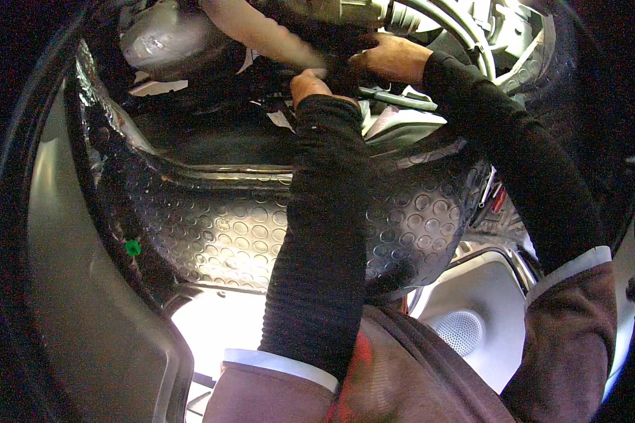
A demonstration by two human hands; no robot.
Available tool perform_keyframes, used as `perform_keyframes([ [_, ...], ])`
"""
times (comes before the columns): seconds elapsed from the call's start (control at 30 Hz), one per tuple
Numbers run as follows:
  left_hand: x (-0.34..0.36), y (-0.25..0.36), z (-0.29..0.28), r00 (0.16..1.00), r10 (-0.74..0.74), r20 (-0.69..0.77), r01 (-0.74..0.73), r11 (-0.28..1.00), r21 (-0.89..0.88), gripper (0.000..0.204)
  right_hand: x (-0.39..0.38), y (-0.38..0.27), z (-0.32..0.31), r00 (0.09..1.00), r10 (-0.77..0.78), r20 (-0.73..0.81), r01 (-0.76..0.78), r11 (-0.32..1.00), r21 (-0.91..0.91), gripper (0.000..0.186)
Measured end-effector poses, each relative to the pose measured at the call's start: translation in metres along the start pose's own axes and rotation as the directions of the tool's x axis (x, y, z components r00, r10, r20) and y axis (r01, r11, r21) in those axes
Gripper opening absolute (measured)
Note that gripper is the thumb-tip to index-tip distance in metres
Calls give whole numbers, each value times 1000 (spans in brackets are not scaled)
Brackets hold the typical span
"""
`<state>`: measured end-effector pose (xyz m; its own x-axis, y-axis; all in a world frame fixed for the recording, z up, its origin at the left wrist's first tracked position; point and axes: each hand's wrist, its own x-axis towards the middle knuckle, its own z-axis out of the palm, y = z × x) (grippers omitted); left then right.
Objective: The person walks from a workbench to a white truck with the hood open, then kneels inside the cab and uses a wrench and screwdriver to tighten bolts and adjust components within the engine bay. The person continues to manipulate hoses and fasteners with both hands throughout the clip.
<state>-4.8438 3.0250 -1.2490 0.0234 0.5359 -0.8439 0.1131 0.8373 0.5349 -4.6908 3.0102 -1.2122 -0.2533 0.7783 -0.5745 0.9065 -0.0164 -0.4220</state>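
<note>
Reaching into a car footwell, head view: left hand (309, 84) curled, knuckles up, pressed low against dark parts; whether it grips anything cannot be told. Right hand (388, 56) closed over a dark fitting beside a grey hose (458, 32). Studded mat (226, 233) below, door speaker (458, 331) lower right. Step judged: mid-fitting under the dash. Next move calls for a steady hold and working by feel.

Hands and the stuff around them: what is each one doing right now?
Left hand: curled, pressed on dark parts; grip unclear.
Right hand: closed over dark parts; held thing hidden.
Another person's forearm: reaching in, blurred.
Studded black mat: lying flat, curling up at edges.
Green clip: stuck in panel edge.
</note>
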Motion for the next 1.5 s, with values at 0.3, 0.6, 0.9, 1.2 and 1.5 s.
perform_keyframes([
  [0.3, 3, 4, -6, 968, -206, 146, 250, 861, -444, 44, -14, -4, 5, 988, 151, -40, -112, 861, 495, 45],
  [0.6, -3, 4, -5, 994, -47, 94, 56, 994, -92, 41, -14, -7, 20, 975, 156, -158, -74, 899, 432, 42],
  [0.9, -14, 14, -13, 971, 173, 167, -240, 716, 656, 36, -22, -19, 15, 968, 88, -235, 19, 908, 419, 38],
  [1.2, -13, 15, -10, 979, 178, 94, -195, 722, 664, 34, -22, -26, 30, 918, -9, -396, 115, 963, 244, 30],
  [1.5, 2, 18, -2, 987, -5, -159, 78, 887, 455, 34, -8, -24, 38, 903, -4, -430, 119, 963, 242, 33],
])
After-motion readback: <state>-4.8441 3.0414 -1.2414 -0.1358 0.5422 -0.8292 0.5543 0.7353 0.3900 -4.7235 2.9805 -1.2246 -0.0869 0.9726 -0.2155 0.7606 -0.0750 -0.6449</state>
